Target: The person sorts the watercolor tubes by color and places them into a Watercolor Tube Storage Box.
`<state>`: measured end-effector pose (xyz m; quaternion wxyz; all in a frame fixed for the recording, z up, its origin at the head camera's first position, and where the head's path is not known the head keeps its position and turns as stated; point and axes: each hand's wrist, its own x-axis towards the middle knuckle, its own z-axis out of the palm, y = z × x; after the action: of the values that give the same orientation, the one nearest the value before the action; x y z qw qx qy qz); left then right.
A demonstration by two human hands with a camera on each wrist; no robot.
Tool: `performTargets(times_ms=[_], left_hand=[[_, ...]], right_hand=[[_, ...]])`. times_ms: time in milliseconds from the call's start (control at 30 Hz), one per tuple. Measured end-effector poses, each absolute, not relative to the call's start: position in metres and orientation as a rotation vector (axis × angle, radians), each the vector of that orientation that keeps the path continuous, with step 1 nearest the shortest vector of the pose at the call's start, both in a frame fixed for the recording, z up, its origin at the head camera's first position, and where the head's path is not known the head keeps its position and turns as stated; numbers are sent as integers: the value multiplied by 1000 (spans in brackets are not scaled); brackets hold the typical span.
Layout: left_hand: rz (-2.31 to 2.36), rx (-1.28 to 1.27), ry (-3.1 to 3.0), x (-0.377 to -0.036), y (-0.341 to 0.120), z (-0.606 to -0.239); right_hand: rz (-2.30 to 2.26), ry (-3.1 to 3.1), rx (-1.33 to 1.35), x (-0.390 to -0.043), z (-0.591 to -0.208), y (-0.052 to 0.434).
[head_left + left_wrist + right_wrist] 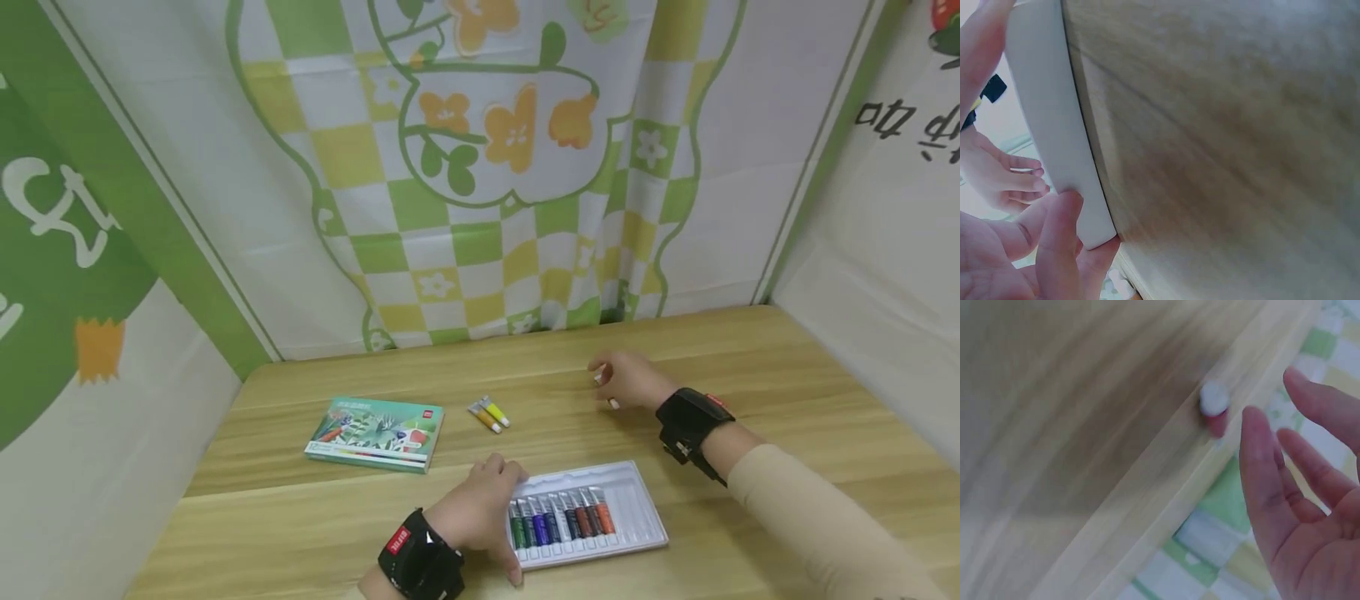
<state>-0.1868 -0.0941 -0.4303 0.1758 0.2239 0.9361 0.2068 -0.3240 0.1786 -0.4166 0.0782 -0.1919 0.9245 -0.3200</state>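
My left hand (483, 508) grips the left end of a white plastic tray (645, 504), thumb at the near corner and fingers at the far one. Its white side wall (1054, 119) fills part of the left wrist view. Several paint tubes (562, 518), green through blue to brown and orange, lie side by side in it; the right section holds no tubes. Over the table's far right, my right hand (633, 381) is spread, thumb and fingers apart. Beside its fingertips is a small red paint tube with a white cap (1214, 400), apart from them in the right wrist view.
A yellow paint tube (494, 411) and an ochre one (483, 417) lie together mid-table. To their left is a flat teal illustrated box (375, 433). A checked curtain (480, 275) hangs behind the wooden table's (540, 367) far edge.
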Motion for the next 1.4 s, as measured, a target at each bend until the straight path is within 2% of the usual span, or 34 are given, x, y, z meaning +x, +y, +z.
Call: performTargets(times_ms=[333,900,1400], left_hand=[[543,645,2666,-187,-94,-431],[511,633,2678,-188,-95,-432],[528,667,2677,-187,-93,-432]], right_hand=[[-911,2782,-429,-339,-425,177],[-917,2818,-548,-323,-433,179],[-1273,2507,-635,-274,-427,195]])
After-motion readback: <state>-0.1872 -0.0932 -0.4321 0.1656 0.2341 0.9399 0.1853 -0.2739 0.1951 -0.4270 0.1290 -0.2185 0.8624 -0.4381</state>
